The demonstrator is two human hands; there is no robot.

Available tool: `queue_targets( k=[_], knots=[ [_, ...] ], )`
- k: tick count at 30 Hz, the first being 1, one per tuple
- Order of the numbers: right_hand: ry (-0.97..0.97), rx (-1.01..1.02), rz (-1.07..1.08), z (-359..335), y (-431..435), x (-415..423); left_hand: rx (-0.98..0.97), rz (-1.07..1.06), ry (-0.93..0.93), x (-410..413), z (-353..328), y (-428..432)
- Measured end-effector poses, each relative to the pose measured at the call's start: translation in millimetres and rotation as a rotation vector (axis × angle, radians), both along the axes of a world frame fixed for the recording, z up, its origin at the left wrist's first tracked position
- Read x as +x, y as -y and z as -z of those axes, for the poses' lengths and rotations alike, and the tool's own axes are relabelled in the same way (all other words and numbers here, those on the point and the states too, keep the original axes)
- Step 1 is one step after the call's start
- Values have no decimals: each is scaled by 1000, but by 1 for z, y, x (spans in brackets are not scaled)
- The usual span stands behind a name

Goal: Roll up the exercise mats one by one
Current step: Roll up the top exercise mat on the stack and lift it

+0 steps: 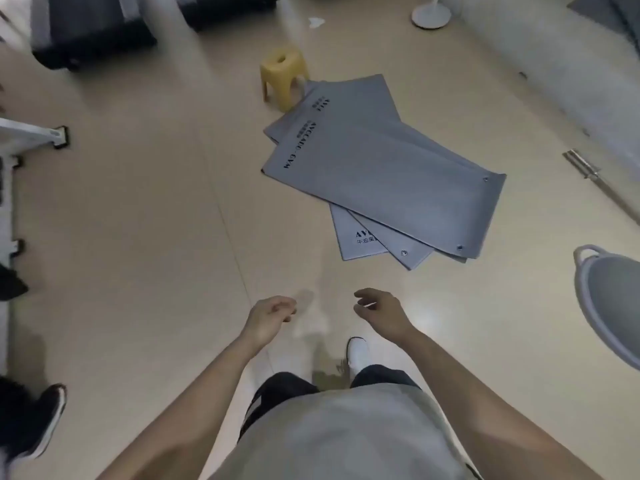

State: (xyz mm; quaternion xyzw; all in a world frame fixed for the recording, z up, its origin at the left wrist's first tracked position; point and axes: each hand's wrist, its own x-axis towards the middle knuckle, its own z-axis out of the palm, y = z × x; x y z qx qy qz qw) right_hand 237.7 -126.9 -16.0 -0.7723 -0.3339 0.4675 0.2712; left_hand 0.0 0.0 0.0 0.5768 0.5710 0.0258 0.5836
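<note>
On the pale floor [138, 220], ahead and a little right of both hands: a loose pile of grey exercise mats [346, 109], all flat and unrolled, fanned over one another; top mat [398, 181] with its long axis running from far left, near the yellow stool [284, 77], to near right; printed lettering at the far-left end, two metal eyelets at the near-right end; beneath it, another mat [353, 233] turned more toward the viewer, lettered corner poking out at the near edge; exact count of mats hard to tell. Well short of the pile, left hand [273, 311] and right hand [377, 308] held out over the floor, apart from each other, fingers loosely curled, gripping nothing, clear of the mats. At the right edge, a grey basin [609, 289] with a handle at its rim, cut off by the frame; contents not to be told. At far left, dark cases [93, 32], blurred; at far right, a white round stand base [431, 15]; right of the mats, a metal bar [585, 168] on the floor.
</note>
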Motion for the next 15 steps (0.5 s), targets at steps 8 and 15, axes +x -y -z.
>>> queue_targets(
  k=[8,15],
  knots=[
    [-2,-114,-132,8,-125,43,-39,-193,4,19,-2,-91],
    [24,-222,-246,25,-300,50,-74,-269,82,20,37,-234]
  ],
)
